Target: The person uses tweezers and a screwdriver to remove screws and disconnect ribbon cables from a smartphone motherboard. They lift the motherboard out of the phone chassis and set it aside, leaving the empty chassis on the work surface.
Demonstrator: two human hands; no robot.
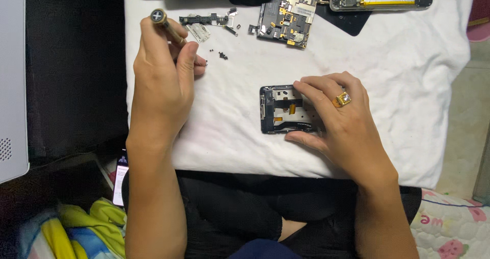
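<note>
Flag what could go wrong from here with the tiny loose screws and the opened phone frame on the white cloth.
1. The tiny black screws lie loose on the white cloth beside the left hand, which holds a brass-handled screwdriver; a brush could scatter them.
2. The right hand presses on the opened black phone frame, near its orange flex strip, which might get creased.
</note>
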